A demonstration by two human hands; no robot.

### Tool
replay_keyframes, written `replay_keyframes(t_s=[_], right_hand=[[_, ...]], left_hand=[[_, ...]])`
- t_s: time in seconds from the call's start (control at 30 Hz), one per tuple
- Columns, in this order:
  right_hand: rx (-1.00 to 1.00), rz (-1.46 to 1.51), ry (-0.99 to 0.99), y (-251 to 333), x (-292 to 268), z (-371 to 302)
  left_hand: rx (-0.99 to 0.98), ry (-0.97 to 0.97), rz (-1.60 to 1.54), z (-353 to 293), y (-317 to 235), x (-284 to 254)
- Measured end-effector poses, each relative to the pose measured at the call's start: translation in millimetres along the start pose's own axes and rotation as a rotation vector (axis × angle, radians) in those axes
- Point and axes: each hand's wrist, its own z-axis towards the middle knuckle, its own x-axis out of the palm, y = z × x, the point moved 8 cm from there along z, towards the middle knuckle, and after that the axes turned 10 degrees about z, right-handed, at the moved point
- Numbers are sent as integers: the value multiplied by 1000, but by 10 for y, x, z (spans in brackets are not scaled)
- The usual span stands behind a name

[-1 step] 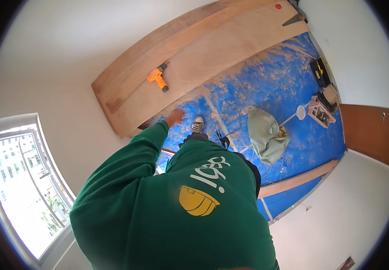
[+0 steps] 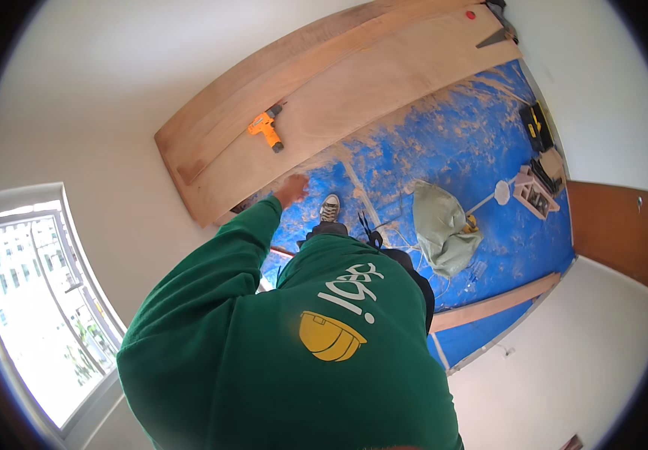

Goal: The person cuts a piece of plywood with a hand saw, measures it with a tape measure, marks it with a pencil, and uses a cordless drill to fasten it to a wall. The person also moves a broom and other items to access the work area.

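My left hand [image 2: 291, 192] hangs low beside the near edge of a long wooden panel [image 2: 354, 97], above the blue floor sheet. It is slightly blurred, and its finger positions cannot be made out; nothing held shows in it. Lying on the panel, the orange cordless drill [image 2: 267, 129] is the tool nearest to this hand, with a gap between them. A handsaw [image 2: 495, 39] rests at the panel's far right end, close to a small red round object [image 2: 471, 14]. My right hand is out of view.
Sawdust covers parts of the blue sheet [image 2: 459, 142]. On the right lie a grey-green cloth bag [image 2: 442, 236], a white round-headed object [image 2: 502, 192] on a rod, a wooden tool caddy [image 2: 536, 193] and a black-and-yellow case [image 2: 538, 127]. A plank [image 2: 496, 302] spans the lower right; a window [image 2: 35, 300] is left.
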Motion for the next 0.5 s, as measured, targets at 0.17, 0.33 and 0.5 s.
replay_keyframes(t_s=[0.17, 0.33, 0.5], right_hand=[[-26, -22, 90, 1349, 245, 669], [-113, -165, 202, 2192, 329, 1382], [-320, -516, 350, 2496, 21, 2177]], left_hand=[[90, -129, -39, 22, -408, -371], [46, -156, -124, -180, -116, 58], [-5, -152, -119, -668, 507, 961]])
